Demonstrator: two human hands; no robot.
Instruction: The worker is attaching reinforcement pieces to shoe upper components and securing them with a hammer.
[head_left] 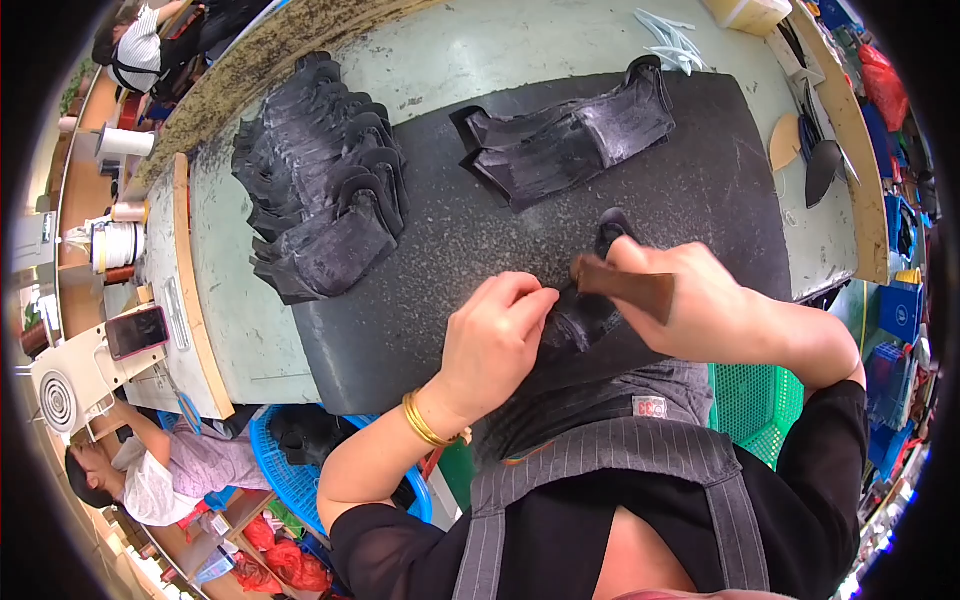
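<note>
Two hands meet over one dark leather piece (585, 320) near the front edge of the black mat (430, 300), and much of that piece is covered by them, so its full outline cannot be made out. The left hand (495, 345), with gold bangles (425, 420) at the wrist, pinches the piece's edge between thumb and fingertips. The right hand (700, 300) is clenched round a brown tool (625, 287); only its flat brown length shows, with the working end pressed against the leather and hard to read. A small dark loop of the piece (612, 228) pokes out beyond the right fingers.

The mat looks matt and speckled, lying on a pale green tabletop (230, 330) with a worn wooden rim. On the mat's far part sits a loose heap of cut leather pieces (570, 135), creased and faintly shiny. To the left, a fanned stack of similar black pieces (320, 180) overlaps like scales. White plastic strips (672, 42) lie at the far edge. A small red-and-white label (650, 407) is sewn on the grey striped apron (590, 460). Below the tabletop, a green plastic basket (750, 405) and a blue basket (290, 470) are partly cut off by the body and arms.
</note>
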